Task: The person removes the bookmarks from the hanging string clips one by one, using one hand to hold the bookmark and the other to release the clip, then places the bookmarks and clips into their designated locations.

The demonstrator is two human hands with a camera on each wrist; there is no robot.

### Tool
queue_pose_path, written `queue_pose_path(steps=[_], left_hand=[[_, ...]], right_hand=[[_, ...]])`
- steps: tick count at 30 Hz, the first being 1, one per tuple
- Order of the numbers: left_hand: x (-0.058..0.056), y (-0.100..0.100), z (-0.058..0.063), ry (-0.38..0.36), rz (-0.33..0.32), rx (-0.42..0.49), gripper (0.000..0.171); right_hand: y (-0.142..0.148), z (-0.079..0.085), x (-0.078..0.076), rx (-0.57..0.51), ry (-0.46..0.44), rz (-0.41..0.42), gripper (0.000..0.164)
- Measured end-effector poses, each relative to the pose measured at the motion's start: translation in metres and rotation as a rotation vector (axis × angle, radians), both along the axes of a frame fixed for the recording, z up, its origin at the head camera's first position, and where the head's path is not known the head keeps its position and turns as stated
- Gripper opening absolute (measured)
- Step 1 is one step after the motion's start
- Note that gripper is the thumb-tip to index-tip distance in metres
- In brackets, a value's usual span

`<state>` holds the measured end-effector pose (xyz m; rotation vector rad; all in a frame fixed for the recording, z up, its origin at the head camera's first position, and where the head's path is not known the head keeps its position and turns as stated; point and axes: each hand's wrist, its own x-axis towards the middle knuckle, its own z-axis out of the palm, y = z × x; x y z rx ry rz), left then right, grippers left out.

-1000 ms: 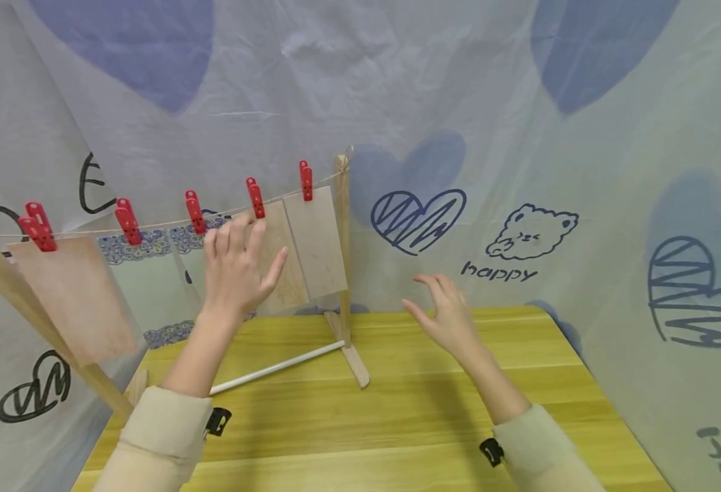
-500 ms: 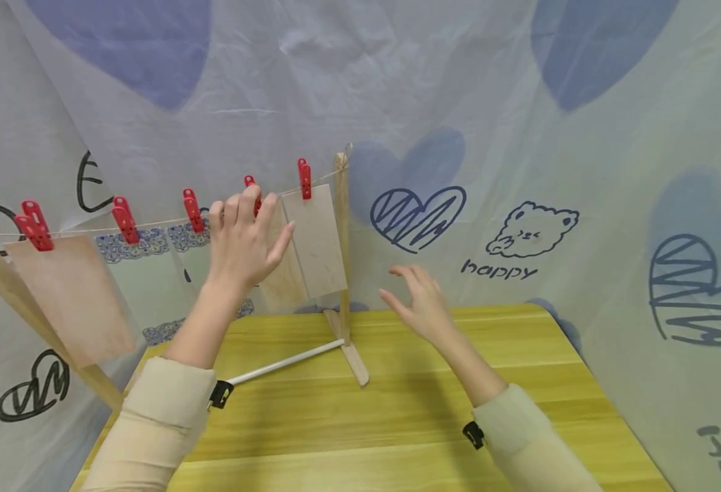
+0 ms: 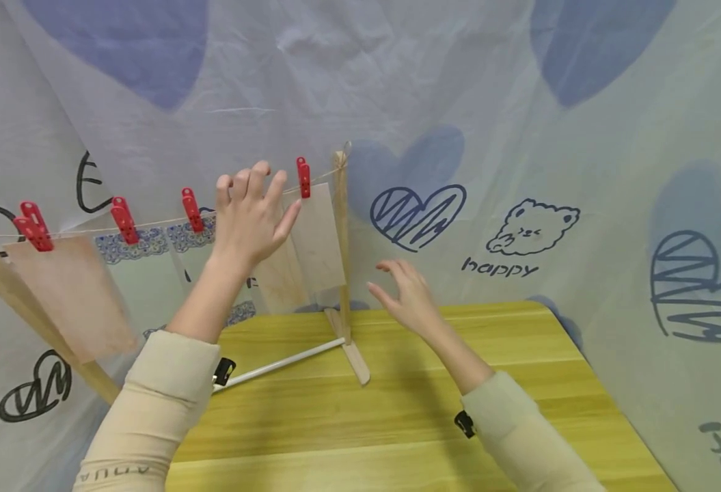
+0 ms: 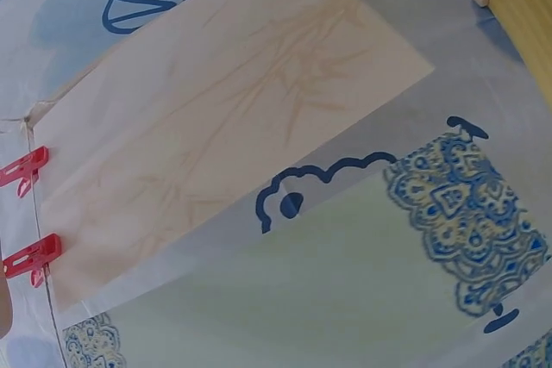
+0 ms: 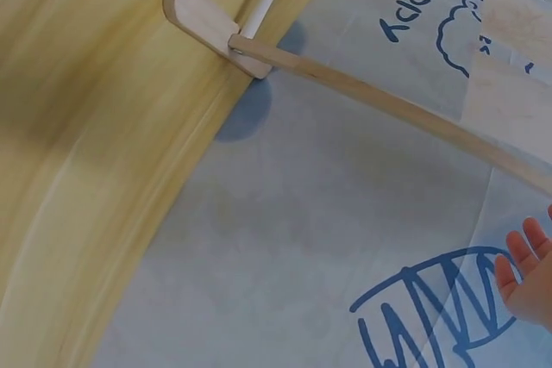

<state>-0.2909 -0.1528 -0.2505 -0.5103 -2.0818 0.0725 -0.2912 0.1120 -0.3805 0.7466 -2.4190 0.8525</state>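
Head view: left hand [image 3: 249, 219], grip wide, is hovering at the string [image 3: 157, 223], where a red clip [image 4: 34, 256] is holding a sheet [image 4: 216, 152]; right hand [image 3: 412, 301], grip wide, is hovering right of the post [image 3: 344, 307].

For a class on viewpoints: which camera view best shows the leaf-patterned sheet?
Left wrist: the leaf-patterned sheet shows large, pattern visible. Head: partly behind the left hand. Right wrist: only a cropped part.
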Motion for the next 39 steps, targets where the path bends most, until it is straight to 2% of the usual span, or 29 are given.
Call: queue_pose_path(steps=[11, 15, 20, 26, 29, 35, 39], left_hand=[[-0.008, 0.006, 0.013, 0.009, 0.007, -0.038, 0.042], [-0.012, 0.009, 0.018, 0.002, 0.034, -0.057, 0.043], [-0.013, 0.013, 0.027, -0.043, 0.072, -0.089, 0.043], [-0.017, 0.016, 0.035, -0.040, 0.089, -0.118, 0.042], [-0.019, 0.017, 0.037, -0.072, 0.107, -0.129, 0.042], [-0.019, 0.018, 0.041, -0.187, 0.144, -0.141, 0.043], [-0.021, 0.020, 0.044, -0.231, 0.159, -0.147, 0.043]], right_hand=[[-0.008, 0.004, -0.008, -0.018, 0.008, 0.020, 0.039], [-0.013, 0.007, -0.010, -0.013, 0.010, 0.018, 0.038], [-0.019, 0.010, -0.013, -0.009, 0.008, 0.022, 0.038], [-0.025, 0.015, -0.017, -0.006, 0.020, 0.033, 0.039], [-0.027, 0.016, -0.019, -0.001, 0.012, 0.031, 0.038], [-0.032, 0.017, -0.022, 0.000, -0.004, 0.024, 0.036], [-0.035, 0.018, -0.025, 0.001, -0.016, 0.018, 0.037]])
